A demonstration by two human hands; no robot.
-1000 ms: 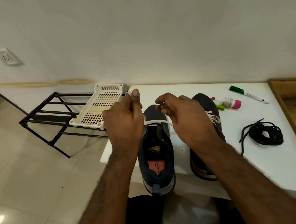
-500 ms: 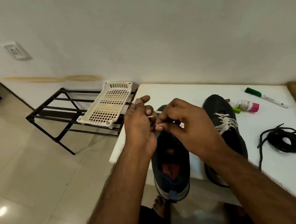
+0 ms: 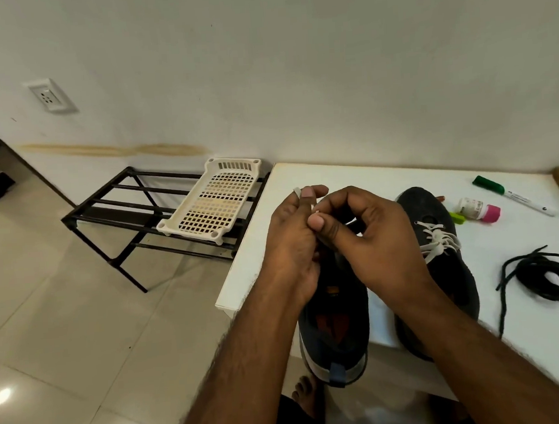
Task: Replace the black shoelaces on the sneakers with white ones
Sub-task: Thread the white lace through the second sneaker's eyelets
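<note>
Two dark sneakers stand on the white table [image 3: 362, 179]. The left sneaker [image 3: 338, 333] hangs over the front edge, its eyelets hidden behind my hands. My left hand [image 3: 293, 240] pinches a white lace [image 3: 298, 192] that loops over its fingertips. My right hand [image 3: 369, 235] pinches the same lace close beside it, thumb against curled fingers. The right sneaker [image 3: 437, 220] carries a tied white lace [image 3: 437, 239]. A coil of black laces [image 3: 554, 278] lies to the right of it.
A green-capped marker [image 3: 515, 195], a small pink-capped bottle [image 3: 478, 209] and a green clip [image 3: 456, 216] lie at the back right. A black metal rack [image 3: 122, 209] with a cream plastic tray [image 3: 214, 199] stands left of the table. A bare foot [image 3: 304, 392] shows below.
My hands have come together from apart, meeting above the left sneaker's tongue. The lace stretched between them a second ago is now bunched in my fingertips. The camera has moved closer.
</note>
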